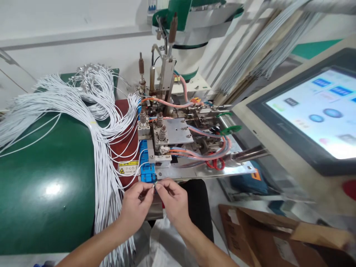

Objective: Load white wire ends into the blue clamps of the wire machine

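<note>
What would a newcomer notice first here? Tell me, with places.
The thick bundle of white cables sprawling over the green table at left would likely stand out first. Next comes the bright, tilted screen at right. Low in the middle, the left hand and right hand together pinch a tiny piece too small to identify.

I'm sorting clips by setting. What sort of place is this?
Probably a factory workstation dealing with wires: a thick bundle of white wires lies over a green surface, a metal bench machine stands beside it, and a lit screen panel is at the right.
</note>
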The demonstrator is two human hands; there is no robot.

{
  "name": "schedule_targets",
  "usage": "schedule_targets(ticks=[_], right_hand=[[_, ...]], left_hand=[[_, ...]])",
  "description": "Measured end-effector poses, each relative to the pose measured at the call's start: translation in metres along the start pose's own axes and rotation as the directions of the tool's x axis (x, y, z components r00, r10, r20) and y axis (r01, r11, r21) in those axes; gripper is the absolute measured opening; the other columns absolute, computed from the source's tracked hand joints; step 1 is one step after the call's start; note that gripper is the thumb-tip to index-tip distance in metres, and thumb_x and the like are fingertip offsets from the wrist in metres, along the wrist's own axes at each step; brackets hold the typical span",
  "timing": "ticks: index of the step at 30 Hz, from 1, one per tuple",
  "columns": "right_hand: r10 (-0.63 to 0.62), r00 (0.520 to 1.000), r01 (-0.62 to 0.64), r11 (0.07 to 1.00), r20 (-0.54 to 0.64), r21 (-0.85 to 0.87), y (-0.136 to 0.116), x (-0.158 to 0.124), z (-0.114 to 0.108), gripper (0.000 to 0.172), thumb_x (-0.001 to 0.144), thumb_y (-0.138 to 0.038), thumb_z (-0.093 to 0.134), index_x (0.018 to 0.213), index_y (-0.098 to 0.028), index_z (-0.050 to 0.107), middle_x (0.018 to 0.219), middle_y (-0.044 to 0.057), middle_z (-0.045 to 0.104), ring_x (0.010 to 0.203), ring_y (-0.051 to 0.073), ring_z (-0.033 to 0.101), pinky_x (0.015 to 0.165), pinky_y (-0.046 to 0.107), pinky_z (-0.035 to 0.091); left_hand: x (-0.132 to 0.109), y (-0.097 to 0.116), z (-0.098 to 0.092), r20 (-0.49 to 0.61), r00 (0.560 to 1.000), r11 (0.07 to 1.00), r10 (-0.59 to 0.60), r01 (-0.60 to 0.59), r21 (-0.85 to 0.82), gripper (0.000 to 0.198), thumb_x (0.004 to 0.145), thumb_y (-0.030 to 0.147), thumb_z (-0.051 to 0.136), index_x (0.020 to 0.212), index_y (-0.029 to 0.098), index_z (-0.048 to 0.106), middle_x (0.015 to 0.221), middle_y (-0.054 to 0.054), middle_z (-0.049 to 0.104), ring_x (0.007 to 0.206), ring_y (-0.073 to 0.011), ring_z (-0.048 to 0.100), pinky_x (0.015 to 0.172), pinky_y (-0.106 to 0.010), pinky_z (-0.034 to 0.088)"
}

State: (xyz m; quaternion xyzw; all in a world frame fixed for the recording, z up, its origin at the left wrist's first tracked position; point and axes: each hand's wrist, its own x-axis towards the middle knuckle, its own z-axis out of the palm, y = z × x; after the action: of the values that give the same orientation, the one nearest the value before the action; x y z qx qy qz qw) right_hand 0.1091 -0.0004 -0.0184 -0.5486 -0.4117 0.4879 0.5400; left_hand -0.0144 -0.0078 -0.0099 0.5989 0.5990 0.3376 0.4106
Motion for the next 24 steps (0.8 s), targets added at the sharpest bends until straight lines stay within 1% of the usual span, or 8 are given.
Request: schedule_targets(ticks=[3, 5, 8, 12, 17, 20, 22, 24], right_hand=[[0.098, 0.995, -0.098, 0.989, 0.004, 0.109, 0.002, -0.003, 0.008, 0.015, 0.071, -0.024, 0.059, 0.059, -0.016, 0.059, 0.057, 0.000, 0.058, 0.054, 0.012, 0.053, 0.054, 0.024, 0.046], [0.083, 0.997, -0.082, 0.993, -0.003, 0.088, 0.003, -0.003, 0.009, 0.015, 0.072, -0.024, 0.058, 0.059, -0.016, 0.058, 0.057, 0.000, 0.058, 0.054, 0.012, 0.053, 0.054, 0.024, 0.047], [-0.122, 0.992, 0.120, 0.989, -0.021, -0.086, 0.003, -0.001, 0.007, 0.014, 0.074, -0.019, 0.055, 0.060, -0.018, 0.057, 0.059, 0.001, 0.057, 0.057, 0.013, 0.054, 0.055, 0.025, 0.046], [-0.436, 0.885, 0.465, 0.838, 0.161, -0.286, 0.001, 0.009, -0.005, 0.010, 0.075, -0.016, 0.053, 0.067, -0.019, 0.058, 0.065, 0.002, 0.057, 0.062, 0.015, 0.055, 0.059, 0.027, 0.045], [-0.265, 0.866, 0.433, 0.821, 0.424, -0.372, -0.014, 0.022, -0.024, 0.013, 0.075, -0.015, 0.053, 0.063, -0.020, 0.053, 0.060, -0.001, 0.053, 0.056, 0.012, 0.051, 0.053, 0.023, 0.041], [-0.187, 0.771, 0.488, 0.788, 0.609, -0.376, -0.023, 0.026, -0.032, 0.014, 0.072, -0.011, 0.053, 0.062, -0.020, 0.055, 0.059, -0.002, 0.053, 0.057, 0.012, 0.050, 0.052, 0.022, 0.039], [-0.190, 0.734, 0.520, 0.774, 0.652, -0.361, -0.023, 0.026, -0.032, 0.014, 0.071, -0.009, 0.053, 0.062, -0.019, 0.057, 0.059, -0.002, 0.053, 0.058, 0.012, 0.050, 0.053, 0.022, 0.038], [-0.210, 0.804, 0.453, 0.823, 0.556, -0.344, -0.018, 0.024, -0.027, 0.015, 0.073, -0.012, 0.054, 0.060, -0.018, 0.058, 0.059, -0.001, 0.053, 0.057, 0.012, 0.050, 0.053, 0.023, 0.038]], left_hand=[[-0.002, -0.004, 0.004, -0.057, 0.998, 0.999, -0.029, 0.027, -0.025, 0.016, 0.083, 0.027, 0.051, 0.084, 0.016, 0.063, 0.077, -0.003, 0.066, 0.070, -0.0139, 0.061, 0.067, -0.024, 0.050], [-0.003, -0.005, 0.006, -0.076, 0.996, 0.998, -0.044, 0.040, -0.054, 0.016, 0.083, 0.027, 0.051, 0.085, 0.016, 0.062, 0.077, -0.003, 0.065, 0.070, -0.0138, 0.062, 0.066, -0.024, 0.050], [-0.003, -0.005, 0.007, -0.061, 0.997, 0.994, -0.056, 0.050, -0.100, 0.016, 0.083, 0.027, 0.049, 0.085, 0.016, 0.061, 0.076, -0.003, 0.065, 0.069, -0.0139, 0.062, 0.066, -0.024, 0.051], [-0.001, -0.004, 0.005, -0.012, 0.999, 0.996, -0.034, 0.033, -0.084, 0.016, 0.083, 0.025, 0.049, 0.083, 0.016, 0.062, 0.077, -0.003, 0.066, 0.070, -0.0141, 0.062, 0.067, -0.024, 0.052], [0.005, 0.009, -0.010, 0.119, 0.991, 0.994, 0.055, -0.066, 0.088, 0.018, 0.081, 0.018, 0.049, 0.079, 0.019, 0.067, 0.075, -0.002, 0.068, 0.069, -0.0132, 0.062, 0.067, -0.023, 0.048], [0.010, 0.017, -0.020, 0.312, 0.948, 0.961, 0.068, -0.146, 0.235, 0.021, 0.075, 0.012, 0.049, 0.068, 0.020, 0.067, 0.063, 0.002, 0.064, 0.059, -0.0113, 0.057, 0.058, -0.020, 0.043], [0.012, 0.019, -0.023, 0.376, 0.925, 0.947, 0.049, -0.163, 0.276, 0.021, 0.073, 0.010, 0.049, 0.062, 0.019, 0.065, 0.059, 0.003, 0.062, 0.056, -0.0107, 0.054, 0.054, -0.019, 0.041], [0.013, 0.018, -0.021, 0.308, 0.951, 0.967, 0.027, -0.103, 0.234, 0.018, 0.074, 0.013, 0.049, 0.065, 0.018, 0.064, 0.059, 0.002, 0.061, 0.055, -0.0107, 0.054, 0.053, -0.019, 0.040]])
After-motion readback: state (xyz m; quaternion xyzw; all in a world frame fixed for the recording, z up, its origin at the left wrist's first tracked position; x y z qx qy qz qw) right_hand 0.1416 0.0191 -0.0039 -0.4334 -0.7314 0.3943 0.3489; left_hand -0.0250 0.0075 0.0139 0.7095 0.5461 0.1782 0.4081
